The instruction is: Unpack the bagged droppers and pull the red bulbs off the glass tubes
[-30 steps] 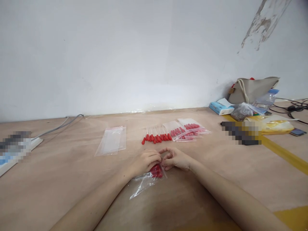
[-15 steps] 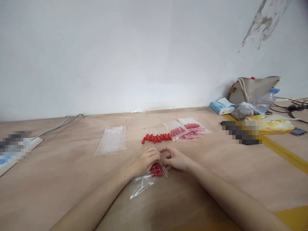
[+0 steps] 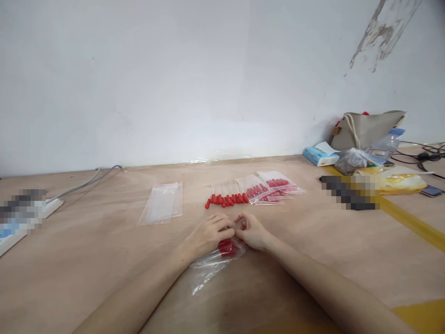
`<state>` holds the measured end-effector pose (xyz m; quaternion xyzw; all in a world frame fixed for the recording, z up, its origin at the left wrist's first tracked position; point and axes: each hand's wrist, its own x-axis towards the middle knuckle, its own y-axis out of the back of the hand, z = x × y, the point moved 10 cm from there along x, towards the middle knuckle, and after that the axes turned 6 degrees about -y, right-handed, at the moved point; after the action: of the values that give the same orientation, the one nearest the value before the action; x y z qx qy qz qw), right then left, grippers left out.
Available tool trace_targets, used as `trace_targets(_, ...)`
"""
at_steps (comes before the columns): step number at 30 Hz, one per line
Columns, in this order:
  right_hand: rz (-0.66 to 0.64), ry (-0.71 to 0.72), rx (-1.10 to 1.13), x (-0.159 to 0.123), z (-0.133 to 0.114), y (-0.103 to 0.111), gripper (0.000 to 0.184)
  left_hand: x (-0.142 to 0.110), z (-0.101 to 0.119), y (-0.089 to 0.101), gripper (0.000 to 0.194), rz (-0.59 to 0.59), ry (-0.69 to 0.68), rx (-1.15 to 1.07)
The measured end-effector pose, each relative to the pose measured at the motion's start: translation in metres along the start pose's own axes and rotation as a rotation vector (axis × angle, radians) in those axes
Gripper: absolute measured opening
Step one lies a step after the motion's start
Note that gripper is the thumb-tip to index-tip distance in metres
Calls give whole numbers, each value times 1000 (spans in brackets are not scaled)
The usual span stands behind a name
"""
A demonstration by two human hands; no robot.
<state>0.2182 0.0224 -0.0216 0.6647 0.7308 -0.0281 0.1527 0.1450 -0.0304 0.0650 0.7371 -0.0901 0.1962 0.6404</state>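
Close in front of me lies a clear plastic bag (image 3: 208, 273) with several red rubber bulbs (image 3: 227, 247) showing through it. My left hand (image 3: 212, 234) is curled over the bag's upper part, gripping it. My right hand (image 3: 253, 232) pinches at the bag's right upper edge, fingertips close to the left ones. What lies under the fingers is hidden. Just beyond the hands is a row of droppers (image 3: 227, 199) with red bulbs and clear thin tubes. Right of the row are overlapping filled bags (image 3: 278, 183) of red-bulbed pieces. Flat clear bags (image 3: 162, 204) lie to the left.
At the back right stand a blue tissue pack (image 3: 320, 156), a grey bag (image 3: 371, 130), and a yellow packet (image 3: 403, 181). A dark blurred item (image 3: 365, 206) lies before them. A white power strip (image 3: 54, 208) with a grey cable (image 3: 86, 182) is at left. The wall closes off the back.
Both hands have shifted slightly, and the right fingers have drawn in closer to the left. The bag moved a little right and toward me. The other things stay in place.
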Motion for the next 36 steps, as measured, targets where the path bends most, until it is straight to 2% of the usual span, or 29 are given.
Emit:
trace_targets(2,31,46,-25,2,-3,5,28,-1,-4,4,25,-2,45,-58)
trace_targets(6,-128,111,-36,-2,-13,-6,7,-6,-18,12,25,1,179,-222)
trace_targets(8,-153,149,-43,-7,-20,-8,8,-11,-25,15,22,-17,272,-326)
trace_targets(9,-158,155,-40,-8,-22,-8,12,-14,-27,15,27,-52,309,-376)
trace_targets(12,-245,151,-47,-12,-24,-14,22,-25,-24,7,66,-202,375,-486)
trace_targets(14,-327,157,-102,-13,-24,-19,27,-34,-22,4,73,-244,400,-501)
trace_targets(16,-358,181,-191,-12,-25,-18,29,-41,-22,2,66,-226,423,-497)
trace_targets(19,-352,221,-283,-12,-29,-12,29,-47,-26,2,51,-114,457,-502)
trace_targets(22,-402,182,-250,-16,-29,-14,36,-48,-30,3,42,-5,486,-512)
trace_targets(25,-427,130,-143,-21,-29,-20,41,-48,-32,4,36,49,497,-529)
trace_targets(32,-256,176,-50,-16,-29,-18,23,-51,-36,4,30,94,542,-556)
trace_targets(36,-211,221,-27,-12,-26,-21,27,-52,-37,2,33,91,551,-581)
